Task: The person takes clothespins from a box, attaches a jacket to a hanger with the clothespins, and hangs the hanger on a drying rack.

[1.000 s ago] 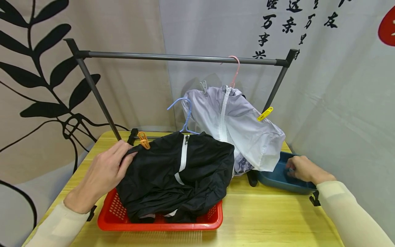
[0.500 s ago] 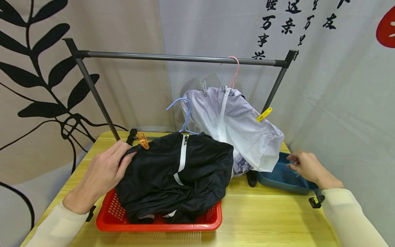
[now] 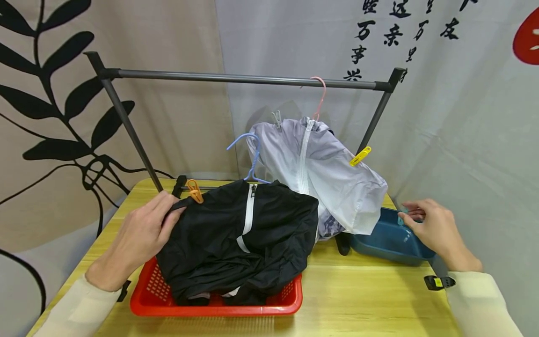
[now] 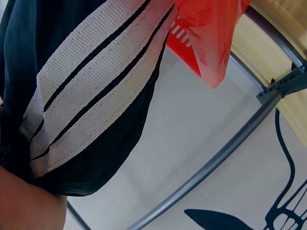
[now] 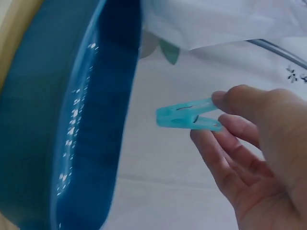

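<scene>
My left hand [image 3: 136, 236] pinches the shoulder of a black jacket [image 3: 227, 224] with a white zip; in the left wrist view its sleeve with white stripes [image 4: 91, 91] fills the left side. An orange clothespin [image 3: 194, 191] sits on the jacket beside that hand. A blue hanger [image 3: 254, 157] sticks up from the jacket's collar. Over at the right, my right hand [image 3: 440, 229] holds a light-blue clothespin [image 5: 184, 115] by its handle ends, between thumb and fingers, above the blue bin [image 3: 389, 255].
A grey rack bar [image 3: 219, 78] spans the back. From it a pale lilac-and-white jacket [image 3: 332, 173] hangs on a pink hanger [image 3: 322, 96], with a yellow clothespin [image 3: 360, 156] and a grey clothespin [image 3: 277, 118] on it. A red basket [image 3: 219, 310] lies beneath the black jacket.
My right hand has risen out of the blue bin and moved right, bringing the light-blue clothespin up into sight. My left hand keeps its hold on the black jacket.
</scene>
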Available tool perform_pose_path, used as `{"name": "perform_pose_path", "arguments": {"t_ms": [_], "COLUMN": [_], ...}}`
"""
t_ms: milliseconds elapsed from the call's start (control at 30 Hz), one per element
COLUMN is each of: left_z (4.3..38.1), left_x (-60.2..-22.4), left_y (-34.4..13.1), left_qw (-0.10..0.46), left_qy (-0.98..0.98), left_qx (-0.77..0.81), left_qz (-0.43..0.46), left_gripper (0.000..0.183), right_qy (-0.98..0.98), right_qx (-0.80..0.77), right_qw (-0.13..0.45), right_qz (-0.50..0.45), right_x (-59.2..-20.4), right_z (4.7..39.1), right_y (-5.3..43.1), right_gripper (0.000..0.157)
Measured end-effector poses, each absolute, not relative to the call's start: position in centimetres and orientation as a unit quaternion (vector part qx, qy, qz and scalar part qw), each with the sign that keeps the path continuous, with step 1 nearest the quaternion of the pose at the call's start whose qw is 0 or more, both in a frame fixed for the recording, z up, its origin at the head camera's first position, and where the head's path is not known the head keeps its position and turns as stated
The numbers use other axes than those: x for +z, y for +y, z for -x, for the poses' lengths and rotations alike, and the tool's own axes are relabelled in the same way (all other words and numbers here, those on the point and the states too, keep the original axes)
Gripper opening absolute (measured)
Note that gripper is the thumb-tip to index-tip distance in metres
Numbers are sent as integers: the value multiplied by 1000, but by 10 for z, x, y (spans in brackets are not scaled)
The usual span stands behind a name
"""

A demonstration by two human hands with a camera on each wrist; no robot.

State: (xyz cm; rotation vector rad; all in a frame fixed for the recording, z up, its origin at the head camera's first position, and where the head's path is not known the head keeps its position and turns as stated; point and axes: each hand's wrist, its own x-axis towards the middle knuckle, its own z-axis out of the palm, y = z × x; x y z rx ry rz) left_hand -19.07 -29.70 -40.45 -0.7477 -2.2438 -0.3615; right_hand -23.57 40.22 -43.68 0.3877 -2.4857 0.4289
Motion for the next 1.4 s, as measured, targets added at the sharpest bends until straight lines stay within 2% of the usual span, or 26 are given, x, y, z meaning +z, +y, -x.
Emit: {"name": "perform_pose_path", "arguments": {"t_ms": [200,267,367,500,567,767,933,1167,1400], "left_z": [191,191,192,193,193,193,193,194,193], "left_x": [-403,-403,-403,-404,-405,-407,-408,-407,-408], "left_y": [-297,-296,-297,-297,-297,-296,-296,-298,-298], "left_qw": [365,366,366,365,366,372,376,376,377], "left_qy": [-873,-872,-872,-873,-873,-870,-868,-866,-865], "left_qx": [-142,-143,-141,-141,-141,-149,-150,-149,-150], "left_qz": [292,292,292,292,291,288,288,293,294], "left_gripper": [10,17,10,13,10,25,26,19,19], "right_qy": [-911,-900,-876,-838,-820,-763,-715,-639,-635], "right_qx": [212,231,278,358,391,454,486,570,574], "right_qw": [327,344,370,388,392,416,432,385,344], "right_qz": [-136,-134,-135,-138,-144,-196,-258,-344,-385], "right_x": [-423,-418,-411,-402,-398,-388,-379,-373,-376], "right_z": [226,223,218,212,208,199,193,190,194], "right_y": [391,385,377,367,363,350,332,306,283], "right_gripper": [33,35,36,36,36,34,35,36,37]}}
